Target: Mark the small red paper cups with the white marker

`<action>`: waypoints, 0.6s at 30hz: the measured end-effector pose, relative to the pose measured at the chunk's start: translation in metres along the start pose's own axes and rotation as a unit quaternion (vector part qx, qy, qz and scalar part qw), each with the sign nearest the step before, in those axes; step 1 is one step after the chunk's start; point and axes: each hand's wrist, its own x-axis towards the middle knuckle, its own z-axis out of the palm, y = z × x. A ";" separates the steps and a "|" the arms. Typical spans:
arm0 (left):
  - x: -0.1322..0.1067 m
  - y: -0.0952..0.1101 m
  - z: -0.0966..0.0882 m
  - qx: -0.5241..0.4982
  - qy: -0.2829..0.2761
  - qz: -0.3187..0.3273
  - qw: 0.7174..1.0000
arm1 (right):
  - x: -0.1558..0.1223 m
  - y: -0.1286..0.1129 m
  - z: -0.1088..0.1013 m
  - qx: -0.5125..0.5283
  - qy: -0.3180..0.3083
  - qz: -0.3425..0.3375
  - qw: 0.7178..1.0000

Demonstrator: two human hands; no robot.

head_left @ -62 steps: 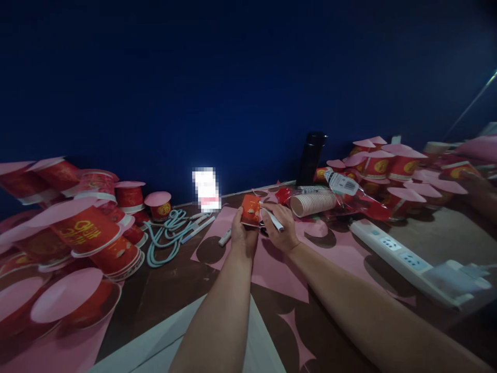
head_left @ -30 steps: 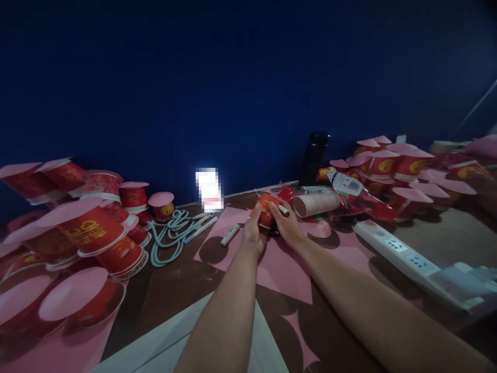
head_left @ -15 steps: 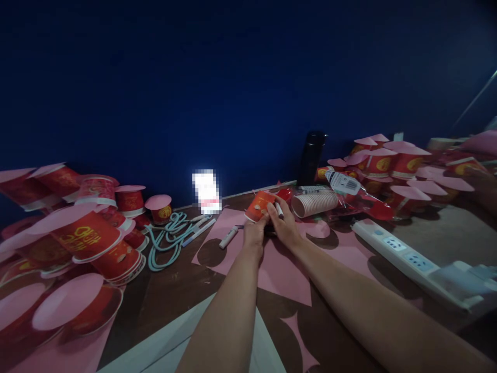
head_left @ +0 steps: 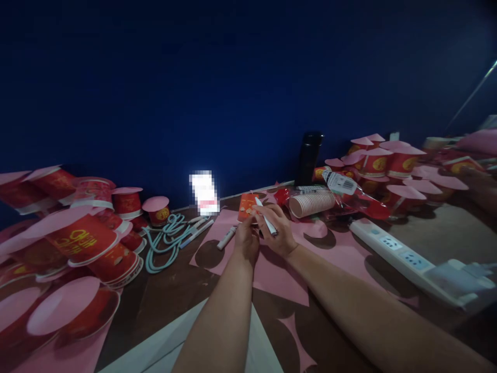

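My left hand (head_left: 246,240) is closed around a small red paper cup (head_left: 246,206), which it holds just above a pink paper sheet (head_left: 277,269) with round holes cut out of it. My right hand (head_left: 276,230) grips a white marker pen (head_left: 266,221) between thumb and fingers, its tip at the side of the cup. Both hands meet at the middle of the dark wooden table. A second white marker (head_left: 225,238) lies on the pink sheet just left of my left hand.
Red cups with pink paper lids (head_left: 79,235) pile up at the left, more (head_left: 392,163) at the back right. A teal cord (head_left: 165,238), a sleeve of stacked cups (head_left: 312,203), a black flask (head_left: 308,158) and a white power strip (head_left: 404,256) also lie here.
The red cup has been turned round in my left hand, from upright to tilted and back. My right hand shifted the marker along its side. Both hands stayed at the same spot.
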 end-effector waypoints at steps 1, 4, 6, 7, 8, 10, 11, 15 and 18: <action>0.000 0.000 0.000 0.000 0.003 0.001 1.000 | 0.000 0.000 0.000 0.003 -0.003 -0.004 1.000; -0.001 0.000 0.001 0.004 0.007 -0.001 1.000 | -0.001 0.000 0.001 0.005 -0.015 -0.007 1.000; -0.002 0.001 0.001 0.013 0.006 -0.004 1.000 | -0.001 0.001 0.001 0.001 -0.026 0.000 1.000; -0.003 0.001 0.000 0.019 0.007 -0.006 1.000 | -0.001 0.002 0.001 0.000 -0.031 0.004 1.000; -0.003 0.001 0.000 0.027 0.010 -0.004 1.000 | -0.002 0.002 0.001 -0.002 -0.035 0.007 0.999; -0.003 0.001 0.000 0.039 0.016 0.001 0.999 | -0.002 0.002 0.001 -0.009 -0.041 0.011 0.999; -0.004 0.001 0.000 0.044 0.016 0.001 0.999 | -0.002 0.002 0.001 -0.013 -0.043 0.013 0.999; -0.004 0.001 0.001 0.045 -0.008 -0.009 0.999 | -0.002 0.002 0.001 -0.034 -0.043 0.016 0.998; -0.006 0.002 0.003 0.028 -0.028 -0.005 0.999 | -0.001 0.001 0.001 -0.050 -0.045 0.017 0.998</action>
